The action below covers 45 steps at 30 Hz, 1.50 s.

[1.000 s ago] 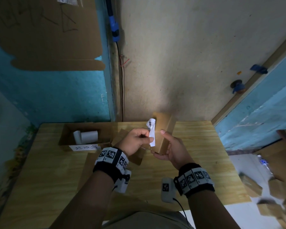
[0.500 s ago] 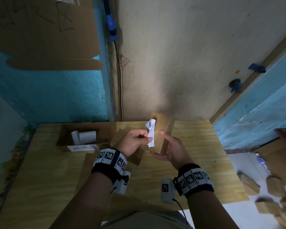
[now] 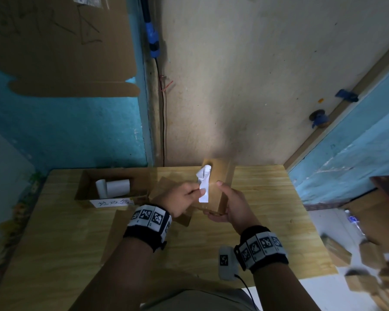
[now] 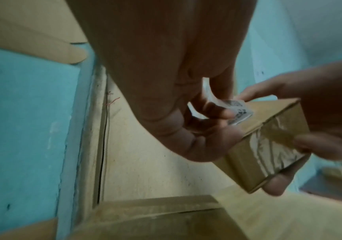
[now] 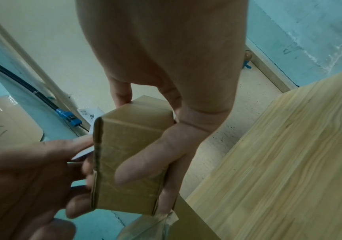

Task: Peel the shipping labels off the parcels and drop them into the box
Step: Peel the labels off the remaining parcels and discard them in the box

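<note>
A small brown cardboard parcel (image 3: 219,187) is held above the wooden table (image 3: 267,209), gripped by my right hand (image 3: 228,198) around its taped end (image 5: 128,162). My left hand (image 3: 184,197) pinches the white shipping label (image 3: 203,185), which curls away from the parcel's left face. In the left wrist view the label (image 4: 238,112) is between thumb and fingers beside the parcel (image 4: 268,142). In the right wrist view a strip of the label (image 5: 90,115) shows behind the parcel. An open cardboard box (image 3: 85,187) sits at the table's back left.
The box holds rolled white labels (image 3: 115,187) and bears a handwritten white tag (image 3: 112,202). Flat cardboard pieces (image 3: 121,232) lie under my left forearm. More parcels (image 3: 368,265) lie on the floor to the right. A wall stands right behind the table.
Almost nothing has changed; both hands keep the same hold on the label and the parcel, with only a slight shift of the view.
</note>
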Motion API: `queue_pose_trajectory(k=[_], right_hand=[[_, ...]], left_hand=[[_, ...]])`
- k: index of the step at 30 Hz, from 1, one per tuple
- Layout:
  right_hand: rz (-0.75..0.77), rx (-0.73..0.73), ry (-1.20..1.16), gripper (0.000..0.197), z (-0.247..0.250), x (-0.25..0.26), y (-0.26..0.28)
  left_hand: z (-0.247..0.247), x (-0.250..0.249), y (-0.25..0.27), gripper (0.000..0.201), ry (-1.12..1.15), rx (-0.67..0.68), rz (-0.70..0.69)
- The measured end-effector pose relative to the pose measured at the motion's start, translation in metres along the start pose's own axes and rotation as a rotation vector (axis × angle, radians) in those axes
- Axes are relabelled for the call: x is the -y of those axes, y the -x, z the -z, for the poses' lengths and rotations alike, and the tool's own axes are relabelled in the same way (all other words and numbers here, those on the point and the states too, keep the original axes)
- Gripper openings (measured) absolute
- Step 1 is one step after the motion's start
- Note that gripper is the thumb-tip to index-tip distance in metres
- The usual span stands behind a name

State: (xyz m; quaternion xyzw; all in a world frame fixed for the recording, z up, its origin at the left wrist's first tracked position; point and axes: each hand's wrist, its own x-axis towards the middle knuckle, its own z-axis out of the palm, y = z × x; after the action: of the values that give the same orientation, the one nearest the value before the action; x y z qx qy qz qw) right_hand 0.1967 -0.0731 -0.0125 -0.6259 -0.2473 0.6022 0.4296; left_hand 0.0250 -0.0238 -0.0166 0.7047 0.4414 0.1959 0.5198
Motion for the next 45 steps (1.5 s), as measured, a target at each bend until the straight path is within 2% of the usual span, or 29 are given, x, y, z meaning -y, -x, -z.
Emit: queue_pose_trajectory(k=[2, 4, 15, 22, 38, 45], right_hand=[[-0.009, -0.006, 0.023, 0.044, -0.001, -0.001, 0.0], [-0.015, -0.006, 0.024, 0.045, -0.002, 0.0, 0.001], [0.014, -0.022, -0.045, 0.038, -0.003, 0.0, 0.001], [0.048, -0.018, -0.03, 0.043, 0.0, -0.002, -0.003], [0.037, -0.04, -0.044, 0.033, 0.0, 0.002, -0.001], [0.036, -0.044, -0.038, 0.041, 0.002, -0.002, -0.002]], left_hand=[[0.0, -0.005, 0.004, 0.033, -0.12, -0.003, -0.021], [0.001, -0.01, 0.006, 0.036, -0.129, -0.031, -0.053], [0.0, -0.009, 0.007, 0.032, 0.124, -0.034, -0.079], [-0.002, -0.005, 0.004, 0.032, 0.155, -0.032, -0.083], [-0.006, 0.0, -0.002, 0.031, 0.249, -0.083, -0.002], [-0.008, 0.003, -0.001, 0.03, 0.271, -0.078, 0.014]])
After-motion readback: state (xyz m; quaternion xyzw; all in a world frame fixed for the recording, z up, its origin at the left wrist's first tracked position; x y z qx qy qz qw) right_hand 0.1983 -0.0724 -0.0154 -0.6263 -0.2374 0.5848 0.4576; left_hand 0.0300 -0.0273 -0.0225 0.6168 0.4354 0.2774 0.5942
